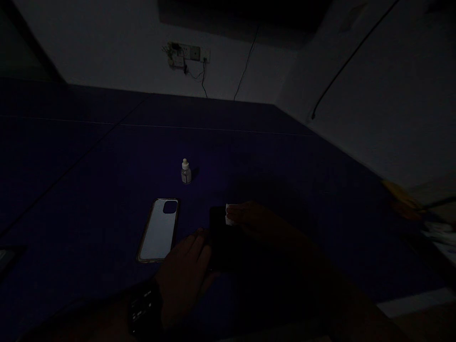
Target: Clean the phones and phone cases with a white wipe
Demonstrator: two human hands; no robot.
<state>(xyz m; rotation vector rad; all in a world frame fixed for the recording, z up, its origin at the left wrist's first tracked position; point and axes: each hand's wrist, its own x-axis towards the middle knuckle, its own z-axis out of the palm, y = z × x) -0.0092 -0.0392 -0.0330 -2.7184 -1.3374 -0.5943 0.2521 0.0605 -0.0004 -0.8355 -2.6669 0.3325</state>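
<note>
A dark phone (221, 244) lies flat on the blue-purple surface, its outline mostly lost in shadow. My left hand (187, 266), with a smartwatch on the wrist, grips the phone's left edge. Between the fingers of my right hand (254, 217) is a small white wipe (228, 220), pressed on the upper part of the phone. A phone case (156, 232) with a pale inside and a camera cutout lies just left of the phone, partly behind my left hand. Farther back stands a small dropper bottle (185, 175), upright with a white cap.
The room is very dim. Wall sockets (188, 53) with plugs and hanging cables are beyond the surface's far edge. A yellow item (402, 199) lies by the right wall, near some white material (441, 232). A dark flat object (9, 259) shows at the left edge.
</note>
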